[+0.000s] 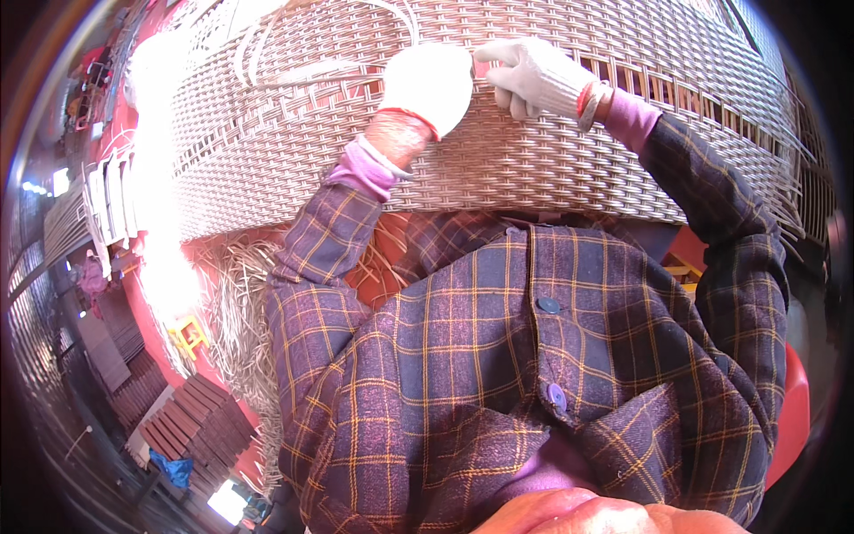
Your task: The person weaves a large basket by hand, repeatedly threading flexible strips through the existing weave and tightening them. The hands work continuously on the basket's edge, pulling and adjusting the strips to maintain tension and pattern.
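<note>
Woven panel [551, 169]: spreads across upper view | probably light, springy, rather smooth; best to hold where weaving is dense | left hand [427, 89]: in glare, its closing and hold I cannot tell | right hand [534, 78]: half-curled, hold unclear | loose strands [331, 68] may obstruct leftward; strand heap [240, 307] lies below.

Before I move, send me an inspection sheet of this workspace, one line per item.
Surface: curved pale woven strip panel, left side washed out by glare.
Job's things: long thin pale loose strips on the panel, upper left.
Clutter: tangled pile of pale strips, lower left.
Hands: white-gloved left hand overexposed, grip unclear; white-gloved right hand, fingers curled, at the panel.
Cables: nothing seen.
Surroundings: small yellow stool, crumpled blue sheet.
</note>
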Tool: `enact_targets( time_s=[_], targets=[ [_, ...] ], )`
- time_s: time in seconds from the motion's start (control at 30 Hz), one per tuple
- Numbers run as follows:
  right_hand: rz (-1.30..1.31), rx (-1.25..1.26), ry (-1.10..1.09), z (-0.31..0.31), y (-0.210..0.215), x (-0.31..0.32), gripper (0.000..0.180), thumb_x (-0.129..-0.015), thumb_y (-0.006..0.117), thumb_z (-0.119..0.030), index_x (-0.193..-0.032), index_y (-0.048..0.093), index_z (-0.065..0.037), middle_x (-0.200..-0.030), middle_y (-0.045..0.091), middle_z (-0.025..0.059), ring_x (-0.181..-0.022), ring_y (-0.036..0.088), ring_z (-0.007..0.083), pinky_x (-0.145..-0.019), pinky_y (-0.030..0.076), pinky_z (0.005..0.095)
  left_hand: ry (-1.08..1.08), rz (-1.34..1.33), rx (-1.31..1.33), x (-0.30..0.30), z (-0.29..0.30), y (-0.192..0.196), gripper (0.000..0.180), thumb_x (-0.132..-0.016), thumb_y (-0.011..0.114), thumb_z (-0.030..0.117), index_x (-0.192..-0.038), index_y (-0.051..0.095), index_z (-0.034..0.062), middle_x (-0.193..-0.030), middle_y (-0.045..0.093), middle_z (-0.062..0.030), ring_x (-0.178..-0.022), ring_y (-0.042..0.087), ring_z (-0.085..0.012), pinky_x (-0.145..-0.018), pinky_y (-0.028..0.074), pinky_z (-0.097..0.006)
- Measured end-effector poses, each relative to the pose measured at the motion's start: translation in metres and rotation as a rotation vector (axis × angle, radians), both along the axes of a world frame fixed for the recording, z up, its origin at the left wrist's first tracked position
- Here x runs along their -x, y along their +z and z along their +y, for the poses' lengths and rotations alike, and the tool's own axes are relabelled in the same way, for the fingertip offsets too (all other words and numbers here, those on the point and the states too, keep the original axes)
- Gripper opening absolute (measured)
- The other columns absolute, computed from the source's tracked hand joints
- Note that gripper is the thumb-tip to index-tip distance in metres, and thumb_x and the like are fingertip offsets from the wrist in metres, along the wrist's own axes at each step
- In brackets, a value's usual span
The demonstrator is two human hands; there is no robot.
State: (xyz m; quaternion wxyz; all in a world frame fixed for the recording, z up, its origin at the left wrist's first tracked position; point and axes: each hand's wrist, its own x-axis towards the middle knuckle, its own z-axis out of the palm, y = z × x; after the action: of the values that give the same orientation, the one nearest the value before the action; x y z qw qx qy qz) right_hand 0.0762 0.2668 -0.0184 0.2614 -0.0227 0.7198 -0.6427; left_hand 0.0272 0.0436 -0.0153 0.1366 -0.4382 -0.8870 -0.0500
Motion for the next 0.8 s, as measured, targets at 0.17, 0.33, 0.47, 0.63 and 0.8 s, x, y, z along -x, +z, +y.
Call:
enact_targets(
  time_s=[0.17, 0.33, 0.47, 0.63, 0.8],
  targets=[
    [0.096, -0.231, -0.107, -0.002, 0.012, -0.008, 0.047, -0.113, 0.054, -0.021, -0.157, 0.056, -0.005, -0.084, 0.072, 0.0027, -0.062, 0.069, 0.0082, -0.054, 0.057, 0.0199, -0.172, -0.102, -0.091, 0.018, -0.021, 0.003, 0.012, -0.093, 0.069, 0.017, -0.097, 0.077, 0.009, -0.089, 0.074, -0.0106, -0.085, 0.074, -0.0312, -0.076, 0.06, -0.043],
    [0.102, -0.168, -0.124, -0.006, 0.016, -0.009, 0.042, -0.112, 0.057, -0.022, -0.15, 0.063, -0.004, -0.097, 0.076, 0.0083, -0.071, 0.071, 0.0087, -0.057, 0.058, 0.0205, -0.311, -0.017, -0.066, 0.026, -0.042, 0.007, 0.044, -0.078, 0.08, 0.007, -0.122, 0.078, 0.0143, -0.11, 0.076, -0.0054, -0.097, 0.073, -0.0262, -0.085, 0.062, -0.04],
    [0.045, -0.109, -0.139, -0.014, 0.013, -0.004, 0.039, -0.112, 0.059, -0.022, -0.145, 0.067, -0.003, -0.103, 0.078, 0.0095, -0.073, 0.073, 0.0092, -0.06, 0.06, 0.021, -0.326, 0.003, -0.083, 0.023, -0.041, 0.006, 0.046, -0.079, 0.08, 0.008, -0.124, 0.078, 0.014, -0.11, 0.076, -0.0065, -0.099, 0.074, -0.0274, -0.086, 0.062, -0.039],
    [0.092, -0.133, -0.151, -0.014, 0.012, -0.005, 0.032, -0.113, 0.059, -0.021, -0.138, 0.07, -0.004, -0.1, 0.079, 0.0073, -0.072, 0.073, 0.009, -0.062, 0.061, 0.0212, -0.336, 0.038, -0.143, 0.025, -0.041, 0.005, 0.045, -0.079, 0.079, 0.01, -0.124, 0.077, 0.0131, -0.114, 0.077, -0.007, -0.099, 0.074, -0.0285, -0.087, 0.062, -0.041],
    [0.164, -0.156, -0.065, -0.014, 0.012, -0.009, 0.027, -0.114, 0.057, -0.019, -0.13, 0.074, -0.005, -0.093, 0.078, 0.0039, -0.068, 0.071, 0.0074, -0.06, 0.06, 0.0207, -0.269, -0.087, -0.079, 0.024, -0.037, 0.004, 0.027, -0.086, 0.077, 0.018, -0.113, 0.078, 0.0135, -0.107, 0.077, -0.0076, -0.097, 0.073, -0.0295, -0.087, 0.058, -0.044]
  ],
)
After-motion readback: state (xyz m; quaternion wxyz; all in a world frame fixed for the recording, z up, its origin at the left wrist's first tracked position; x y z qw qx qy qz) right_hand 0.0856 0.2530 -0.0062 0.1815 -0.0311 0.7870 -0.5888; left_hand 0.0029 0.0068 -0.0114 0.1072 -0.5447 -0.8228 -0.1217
